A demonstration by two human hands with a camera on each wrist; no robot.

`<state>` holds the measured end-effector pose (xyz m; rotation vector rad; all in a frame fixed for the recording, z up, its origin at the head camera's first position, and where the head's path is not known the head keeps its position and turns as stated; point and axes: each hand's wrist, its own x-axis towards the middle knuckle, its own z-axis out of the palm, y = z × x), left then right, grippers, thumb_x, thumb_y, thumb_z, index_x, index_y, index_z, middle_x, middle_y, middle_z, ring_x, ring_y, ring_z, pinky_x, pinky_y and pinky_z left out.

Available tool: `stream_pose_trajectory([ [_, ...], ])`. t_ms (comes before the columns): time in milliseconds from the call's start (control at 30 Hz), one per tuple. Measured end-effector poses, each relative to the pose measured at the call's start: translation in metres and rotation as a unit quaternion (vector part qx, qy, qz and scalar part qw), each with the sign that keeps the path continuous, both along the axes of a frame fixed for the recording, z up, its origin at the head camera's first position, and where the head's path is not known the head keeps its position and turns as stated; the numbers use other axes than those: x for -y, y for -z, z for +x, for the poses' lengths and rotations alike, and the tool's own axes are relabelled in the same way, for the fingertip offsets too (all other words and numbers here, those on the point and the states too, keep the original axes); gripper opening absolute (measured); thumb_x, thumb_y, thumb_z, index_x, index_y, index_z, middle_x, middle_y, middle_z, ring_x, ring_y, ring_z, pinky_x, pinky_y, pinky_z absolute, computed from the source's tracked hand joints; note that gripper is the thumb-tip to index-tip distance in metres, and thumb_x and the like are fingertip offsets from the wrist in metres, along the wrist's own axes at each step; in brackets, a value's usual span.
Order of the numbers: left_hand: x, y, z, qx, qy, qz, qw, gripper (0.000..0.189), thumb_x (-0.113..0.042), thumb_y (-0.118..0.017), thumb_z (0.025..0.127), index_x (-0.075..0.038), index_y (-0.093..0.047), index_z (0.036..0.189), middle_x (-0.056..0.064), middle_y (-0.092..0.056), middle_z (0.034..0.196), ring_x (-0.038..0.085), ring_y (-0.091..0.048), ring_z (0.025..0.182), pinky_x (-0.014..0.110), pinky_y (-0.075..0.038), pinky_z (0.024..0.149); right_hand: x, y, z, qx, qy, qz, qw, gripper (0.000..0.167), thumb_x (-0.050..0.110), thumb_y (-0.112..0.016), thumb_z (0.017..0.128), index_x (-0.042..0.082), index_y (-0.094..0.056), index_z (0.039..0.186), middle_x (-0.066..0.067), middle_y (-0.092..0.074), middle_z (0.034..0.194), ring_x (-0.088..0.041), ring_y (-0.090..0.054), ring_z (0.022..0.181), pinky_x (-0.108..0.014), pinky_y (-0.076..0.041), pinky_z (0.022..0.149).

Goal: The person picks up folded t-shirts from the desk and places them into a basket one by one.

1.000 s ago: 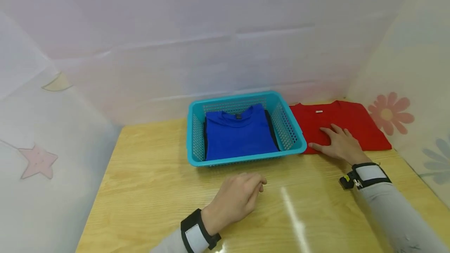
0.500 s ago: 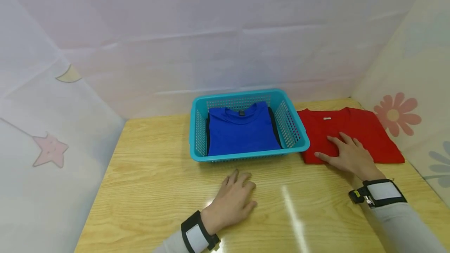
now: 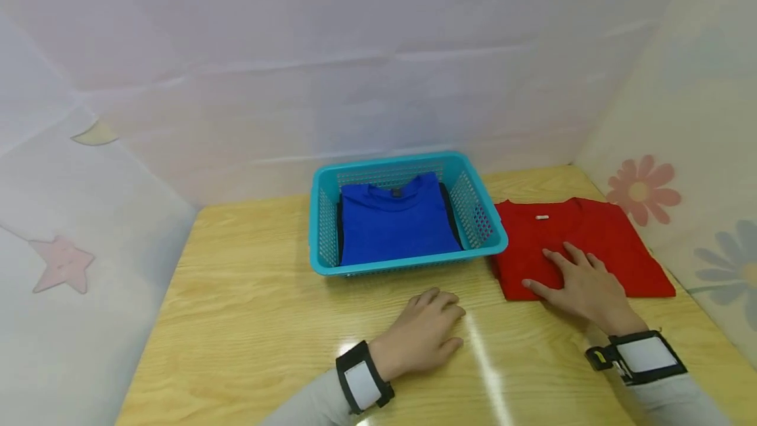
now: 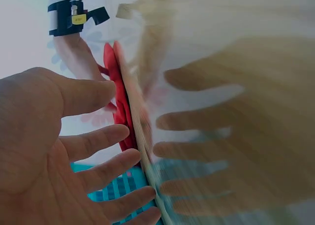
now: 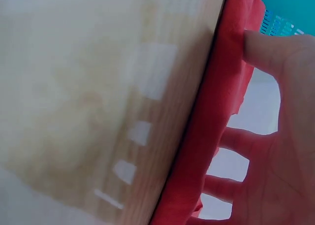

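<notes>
A folded red T-shirt (image 3: 597, 222) lies flat on the table at the right, its small white neck label at the far side. My right hand (image 3: 591, 288) rests on its near half, fingers spread and fingertips touching the cloth. In the right wrist view the thumb and fingers press on the top of the red fabric (image 5: 209, 136). My left hand (image 3: 422, 334) is over the table in front of the basket, fingers spread and holding nothing; the left wrist view shows its palm (image 4: 34, 171) bare.
A turquoise perforated basket (image 3: 408, 260) stands at the middle back, holding a folded blue T-shirt (image 3: 396, 225) on top of something black. The basket's right end is close to the red shirt. Walls with printed cloth border the wooden table (image 3: 248, 307) behind and at both sides.
The red T-shirt has slid toward the table's near side under my right hand. My left hand has uncurled its fingers, then shifted a little to the right.
</notes>
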<state>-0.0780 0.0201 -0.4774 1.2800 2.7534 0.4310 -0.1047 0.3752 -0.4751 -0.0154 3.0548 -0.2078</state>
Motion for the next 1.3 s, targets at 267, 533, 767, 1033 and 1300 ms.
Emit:
stream_pose_trajectory([
  [267, -0.028, 0.002, -0.009, 0.000, 0.007, 0.000, 1.0000, 0.046, -0.041, -0.067, 0.106, -0.019, -0.061, 0.146, 0.007, -0.042, 0.165, 0.037, -0.043, 0.153, 0.052, -0.048, 0.117, 0.019, 0.008, 0.007, -0.009, -0.011, 0.004, 0.9999, 0.098, 0.075, -0.064, 0.091, 0.001, -0.052, 0.154, -0.040, -0.032, 0.160, -0.073, -0.034, 0.136, -0.085, -0.045, 0.095],
  [533, -0.034, 0.000, -0.011, 0.006, 0.013, 0.019, 0.9997, 0.063, -0.039, -0.066, 0.106, -0.016, -0.046, 0.161, 0.008, -0.031, 0.174, 0.039, -0.030, 0.161, 0.058, -0.041, 0.122, 0.032, 0.002, 0.020, -0.017, -0.020, 0.020, 0.9995, 0.097, 0.073, -0.071, 0.087, 0.003, -0.056, 0.151, -0.039, -0.037, 0.159, -0.071, -0.039, 0.135, -0.082, -0.049, 0.092],
  [767, -0.044, -0.001, -0.012, -0.009, 0.027, 0.009, 0.9996, 0.070, -0.042, -0.065, 0.106, -0.018, -0.039, 0.166, 0.005, -0.024, 0.178, 0.034, -0.022, 0.165, 0.061, -0.034, 0.125, 0.035, -0.005, 0.035, -0.013, -0.020, 0.031, 0.9992, 0.097, 0.074, -0.076, 0.082, 0.004, -0.060, 0.148, -0.038, -0.041, 0.156, -0.071, -0.043, 0.131, -0.083, -0.050, 0.086],
  [1033, -0.054, 0.000, -0.013, -0.018, 0.053, -0.030, 0.9980, 0.063, -0.049, -0.055, 0.109, -0.025, -0.041, 0.166, 0.000, -0.023, 0.178, 0.031, -0.017, 0.166, 0.061, -0.029, 0.128, 0.040, -0.014, 0.056, 0.023, -0.010, 0.039, 0.9989, 0.101, 0.078, -0.077, 0.078, 0.004, -0.062, 0.144, -0.039, -0.045, 0.152, -0.070, -0.048, 0.123, -0.077, -0.056, 0.074],
  [1300, -0.053, -0.001, -0.008, 0.010, 0.068, -0.053, 0.9962, 0.062, -0.055, -0.049, 0.110, -0.032, -0.038, 0.167, -0.002, -0.019, 0.179, 0.037, -0.012, 0.166, 0.061, -0.023, 0.130, 0.043, -0.020, 0.071, 0.044, -0.016, 0.047, 0.9978, 0.101, 0.078, -0.079, 0.076, 0.005, -0.063, 0.144, -0.037, -0.046, 0.150, -0.069, -0.049, 0.122, -0.075, -0.057, 0.069],
])
